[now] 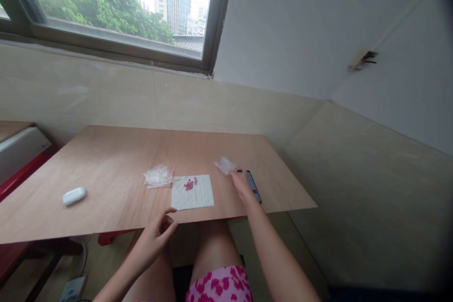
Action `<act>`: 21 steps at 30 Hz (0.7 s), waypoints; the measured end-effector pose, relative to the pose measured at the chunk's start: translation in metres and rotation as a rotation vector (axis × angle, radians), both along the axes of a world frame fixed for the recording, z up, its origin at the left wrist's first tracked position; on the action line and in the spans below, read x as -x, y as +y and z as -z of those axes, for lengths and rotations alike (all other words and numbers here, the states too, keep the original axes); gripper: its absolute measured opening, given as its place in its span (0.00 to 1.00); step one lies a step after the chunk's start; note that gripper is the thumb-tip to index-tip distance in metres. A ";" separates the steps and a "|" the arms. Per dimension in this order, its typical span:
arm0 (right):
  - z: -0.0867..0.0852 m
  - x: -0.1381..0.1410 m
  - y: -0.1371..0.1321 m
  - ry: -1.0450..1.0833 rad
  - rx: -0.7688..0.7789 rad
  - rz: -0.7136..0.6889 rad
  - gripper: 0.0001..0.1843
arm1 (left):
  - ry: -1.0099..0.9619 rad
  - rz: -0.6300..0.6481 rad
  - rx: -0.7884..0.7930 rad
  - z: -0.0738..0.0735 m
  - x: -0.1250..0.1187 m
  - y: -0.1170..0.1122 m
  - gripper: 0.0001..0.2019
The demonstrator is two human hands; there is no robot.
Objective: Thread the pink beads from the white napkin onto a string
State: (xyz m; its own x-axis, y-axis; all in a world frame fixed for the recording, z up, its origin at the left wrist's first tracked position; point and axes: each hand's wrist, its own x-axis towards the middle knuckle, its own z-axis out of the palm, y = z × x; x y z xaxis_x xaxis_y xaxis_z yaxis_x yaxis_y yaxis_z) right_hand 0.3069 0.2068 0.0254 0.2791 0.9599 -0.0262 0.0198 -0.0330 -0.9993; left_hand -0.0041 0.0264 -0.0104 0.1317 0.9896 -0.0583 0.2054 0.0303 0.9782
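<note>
My left hand (163, 232) hangs at the table's front edge, just below a white tissue (184, 202). Its fingers are loosely curled and apart, with nothing visible between them. On the tissue lies a small heap of red-pink beads (189, 185), with a few loose ones beside it. At the right, my right hand (242, 186) has its fingertips closed at the lower right corner of a small clear plastic bag (224, 165). Something pinkish shows faintly inside the bag. Partly behind this hand lies a phone (253, 186).
Several clear plastic bags (158, 176) are piled left of the tissue. A white oval case (74, 196) rests farther left on the wooden table (116, 151). Behind the table stand a tiled wall (184, 101) and a window. A power strip (73, 289) is on the floor.
</note>
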 end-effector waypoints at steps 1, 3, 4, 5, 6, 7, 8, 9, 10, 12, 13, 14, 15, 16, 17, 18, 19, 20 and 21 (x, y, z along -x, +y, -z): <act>0.009 -0.002 -0.008 -0.047 0.016 0.035 0.30 | 0.037 -0.024 -0.019 -0.001 0.008 0.004 0.23; 0.024 -0.004 -0.026 -0.195 0.010 0.068 0.34 | 0.122 -0.098 -0.045 -0.002 0.024 0.013 0.22; 0.029 -0.004 -0.036 -0.267 -0.011 0.056 0.35 | 0.170 -0.137 -0.054 -0.004 0.033 0.019 0.22; 0.033 -0.003 -0.046 -0.328 -0.035 0.025 0.35 | 0.224 -0.175 -0.070 -0.006 0.041 0.026 0.22; 0.035 -0.002 -0.056 -0.365 -0.056 -0.018 0.34 | 0.288 -0.191 -0.093 -0.008 0.048 0.034 0.21; 0.036 0.000 -0.066 -0.386 -0.065 -0.067 0.34 | 0.361 -0.199 -0.133 -0.010 0.055 0.043 0.21; 0.036 0.003 -0.076 -0.394 -0.061 -0.115 0.33 | 0.442 -0.193 -0.182 -0.013 0.061 0.054 0.19; 0.034 0.006 -0.086 -0.390 -0.049 -0.158 0.31 | 0.529 -0.198 -0.253 -0.016 0.066 0.066 0.18; 0.032 0.009 -0.096 -0.382 -0.033 -0.198 0.30 | 0.617 -0.191 -0.324 -0.018 0.071 0.079 0.17; 0.027 0.016 -0.113 -0.350 -0.010 -0.251 0.28 | 0.777 -0.157 -0.407 -0.021 0.078 0.106 0.21; 0.025 0.019 -0.120 -0.333 -0.005 -0.269 0.27 | 0.852 -0.136 -0.413 -0.022 0.081 0.120 0.25; 0.024 0.022 -0.127 -0.316 -0.004 -0.283 0.26 | 0.926 -0.099 -0.398 -0.022 0.083 0.134 0.30; 0.023 0.024 -0.133 -0.304 -0.005 -0.296 0.26 | 0.987 -0.064 -0.365 -0.022 0.085 0.146 0.33; 0.023 0.026 -0.137 -0.299 -0.005 -0.306 0.25 | 1.031 -0.031 -0.313 -0.022 0.086 0.157 0.37; 0.023 0.028 -0.141 -0.298 -0.002 -0.314 0.25 | 1.064 0.004 -0.264 -0.021 0.086 0.167 0.40; 0.024 0.030 -0.144 -0.300 0.002 -0.321 0.24 | 1.083 0.038 -0.225 -0.020 0.086 0.175 0.41; 0.025 0.031 -0.145 -0.302 0.006 -0.326 0.24 | 1.092 0.065 -0.201 -0.020 0.085 0.180 0.41; 0.026 0.032 -0.147 -0.304 0.008 -0.330 0.23 | 1.096 0.083 -0.190 -0.019 0.084 0.184 0.39; 0.027 0.033 -0.147 -0.306 0.008 -0.332 0.23 | 1.097 0.089 -0.190 -0.019 0.083 0.186 0.38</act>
